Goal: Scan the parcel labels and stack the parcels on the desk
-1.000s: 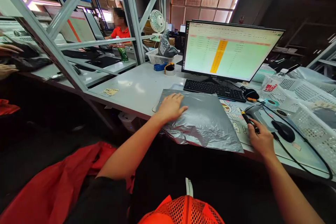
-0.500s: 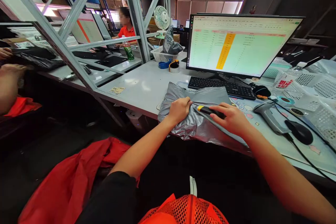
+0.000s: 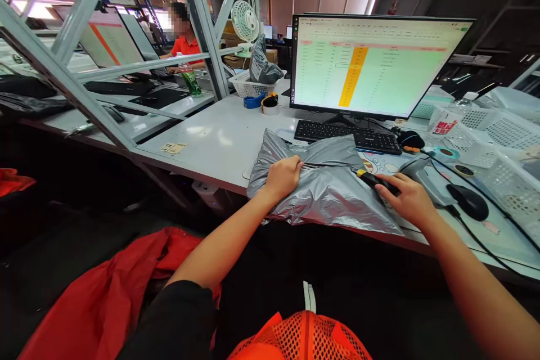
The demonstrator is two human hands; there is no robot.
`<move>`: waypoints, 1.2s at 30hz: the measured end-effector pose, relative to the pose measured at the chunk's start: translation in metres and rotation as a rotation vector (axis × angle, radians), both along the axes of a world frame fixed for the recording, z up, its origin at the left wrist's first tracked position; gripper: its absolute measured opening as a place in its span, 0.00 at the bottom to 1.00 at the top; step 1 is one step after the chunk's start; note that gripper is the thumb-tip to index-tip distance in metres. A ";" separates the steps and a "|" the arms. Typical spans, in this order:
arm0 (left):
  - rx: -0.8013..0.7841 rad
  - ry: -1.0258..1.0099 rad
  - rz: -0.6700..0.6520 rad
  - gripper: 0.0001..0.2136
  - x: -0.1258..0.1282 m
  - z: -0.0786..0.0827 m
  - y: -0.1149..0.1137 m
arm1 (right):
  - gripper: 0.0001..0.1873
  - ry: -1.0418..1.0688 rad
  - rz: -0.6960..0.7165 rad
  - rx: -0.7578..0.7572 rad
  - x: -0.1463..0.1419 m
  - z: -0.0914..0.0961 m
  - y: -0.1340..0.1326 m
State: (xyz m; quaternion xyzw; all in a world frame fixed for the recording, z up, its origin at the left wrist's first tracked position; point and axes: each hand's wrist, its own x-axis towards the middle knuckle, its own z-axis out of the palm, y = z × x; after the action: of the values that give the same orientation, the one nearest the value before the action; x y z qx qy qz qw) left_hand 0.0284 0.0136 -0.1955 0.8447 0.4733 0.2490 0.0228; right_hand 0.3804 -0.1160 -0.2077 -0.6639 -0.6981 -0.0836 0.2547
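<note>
A grey plastic mailing bag (image 3: 324, 191) lies on the white table's front edge (image 3: 219, 143), with a long slit across its top. My left hand (image 3: 283, 176) pinches the bunched plastic at the slit's left end. My right hand (image 3: 407, 199) grips a black utility knife with a yellow tip (image 3: 371, 178), its tip at the slit's right end on the bag.
Behind the bag stand a monitor (image 3: 371, 64), a keyboard (image 3: 348, 138), a barcode scanner (image 3: 424, 177) and a black mouse (image 3: 468, 202). White baskets (image 3: 498, 140) fill the right. A steel rack (image 3: 84, 90) stands left; a person in an orange shirt (image 3: 185, 42) sits beyond.
My right hand picked up the knife beside the scanner, brought it to my left hand and drew it rightward across the bag, leaving a slit. My left hand went from flat to pinching the plastic.
</note>
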 end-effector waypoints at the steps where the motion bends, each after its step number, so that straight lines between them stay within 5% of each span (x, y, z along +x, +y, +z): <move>1: -0.008 0.027 -0.013 0.12 0.000 0.005 0.000 | 0.27 0.005 -0.013 0.011 0.006 -0.008 -0.005; 6: -0.063 0.219 -0.091 0.15 0.008 0.036 0.008 | 0.30 -0.105 -0.294 -0.003 0.043 -0.041 -0.019; 10: -0.078 0.322 -0.206 0.13 0.030 0.046 0.020 | 0.29 -0.168 -0.337 -0.055 0.039 -0.026 -0.015; 13: -0.094 0.306 -0.210 0.13 0.042 0.042 0.025 | 0.25 -0.040 -0.097 0.088 -0.011 0.006 -0.005; 16: -0.056 0.237 -0.171 0.15 0.046 0.037 0.024 | 0.23 0.079 0.197 0.056 -0.082 0.030 0.017; 20: -0.020 0.210 -0.089 0.17 0.038 0.040 0.016 | 0.25 0.054 0.325 -0.090 -0.157 0.029 0.053; 23: 0.006 0.235 0.015 0.18 0.024 0.047 0.014 | 0.18 0.022 0.338 -0.094 -0.184 0.021 0.060; 29: 0.061 0.288 0.238 0.18 -0.023 0.069 0.051 | 0.18 -0.116 0.508 -0.053 -0.191 0.034 0.002; 33: 0.057 0.321 0.410 0.18 -0.068 0.087 0.085 | 0.17 -0.037 0.676 0.031 -0.180 0.042 -0.053; 36: 0.036 0.319 0.505 0.19 -0.093 0.086 0.100 | 0.14 0.027 0.695 0.012 -0.170 0.036 -0.076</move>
State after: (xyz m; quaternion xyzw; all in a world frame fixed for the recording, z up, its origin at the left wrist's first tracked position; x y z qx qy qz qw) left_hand -0.0644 0.1132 -0.1091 0.7289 0.6616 0.1190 -0.1295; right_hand 0.2100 -0.1923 -0.1716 -0.3862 -0.8785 0.0129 0.2811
